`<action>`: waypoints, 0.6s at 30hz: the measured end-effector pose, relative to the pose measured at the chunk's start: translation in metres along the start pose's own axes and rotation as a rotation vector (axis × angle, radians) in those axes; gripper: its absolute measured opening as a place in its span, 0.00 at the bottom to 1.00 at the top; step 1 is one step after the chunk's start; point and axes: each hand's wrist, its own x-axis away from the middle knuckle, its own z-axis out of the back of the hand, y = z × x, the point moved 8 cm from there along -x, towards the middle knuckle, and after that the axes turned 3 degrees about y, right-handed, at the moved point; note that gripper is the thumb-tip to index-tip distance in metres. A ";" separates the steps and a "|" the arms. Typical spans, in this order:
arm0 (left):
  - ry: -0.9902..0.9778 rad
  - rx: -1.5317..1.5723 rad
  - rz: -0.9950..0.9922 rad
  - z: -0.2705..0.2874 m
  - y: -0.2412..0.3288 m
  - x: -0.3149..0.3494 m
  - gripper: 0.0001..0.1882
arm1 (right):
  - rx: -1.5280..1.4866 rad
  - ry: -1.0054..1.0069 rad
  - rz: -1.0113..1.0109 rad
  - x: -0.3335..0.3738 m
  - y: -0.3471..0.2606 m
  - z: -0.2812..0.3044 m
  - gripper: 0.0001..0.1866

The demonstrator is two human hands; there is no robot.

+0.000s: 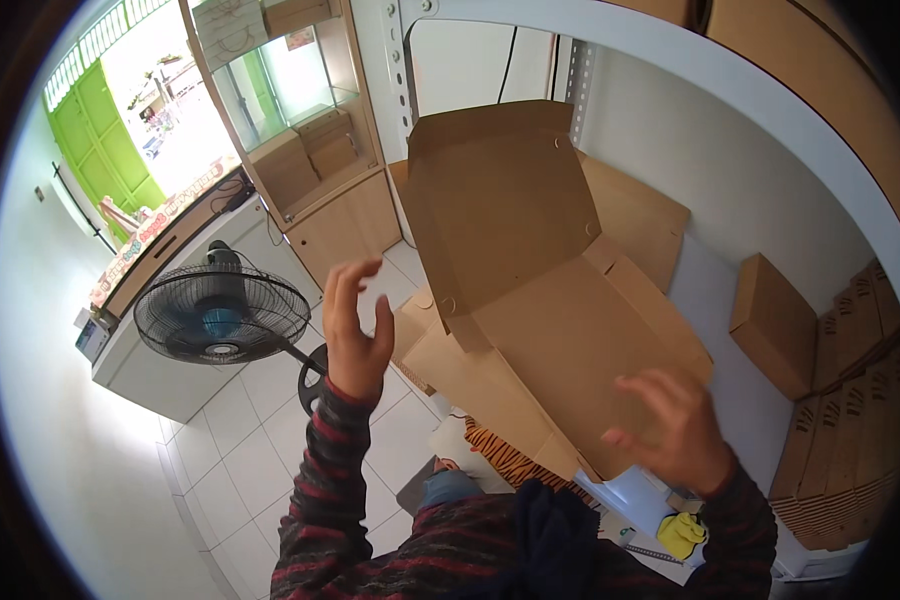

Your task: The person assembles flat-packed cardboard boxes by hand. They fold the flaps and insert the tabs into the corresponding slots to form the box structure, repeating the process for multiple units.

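A brown cardboard box (560, 320) lies with its lid raised and tilted back in front of me; its inside is bare. My left hand (358, 330) is held up to the left of the box, fingers curved and thumb apart, with nothing in it. Over the box's near right side hovers my right hand (675, 425), slightly blurred, fingers spread and nothing between them. Whether the right fingertips touch the cardboard I cannot tell. Beneath the box, more flat cardboard (485, 395) sticks out to the left.
A black standing fan (222, 312) is at the left, by a white counter (160, 385). Stacked folded cartons (840, 460) and a closed brown box (775, 325) sit at the right. A white metal shelf beam (770, 105) arches overhead. A yellow cloth (681, 536) lies below my right hand.
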 end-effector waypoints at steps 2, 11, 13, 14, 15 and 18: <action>-0.005 0.020 -0.038 -0.006 -0.011 -0.023 0.30 | 0.006 -0.094 0.060 -0.008 -0.028 -0.021 0.23; -0.126 -0.167 -0.490 -0.031 -0.007 -0.102 0.38 | 0.348 -0.319 -0.102 0.010 -0.036 -0.054 0.07; -0.196 -0.184 -0.589 -0.041 -0.005 -0.109 0.31 | 0.510 -0.226 -0.128 0.005 -0.041 -0.033 0.06; -0.230 -0.195 -0.638 -0.045 -0.005 -0.111 0.28 | 0.591 -0.182 -0.138 0.004 -0.043 -0.022 0.06; -0.256 -0.154 -0.636 -0.048 -0.004 -0.112 0.16 | 0.704 -0.159 -0.186 0.007 -0.039 -0.011 0.05; -0.365 -0.045 -0.740 -0.052 -0.006 -0.099 0.11 | 1.054 -0.002 -0.244 0.015 -0.026 0.028 0.06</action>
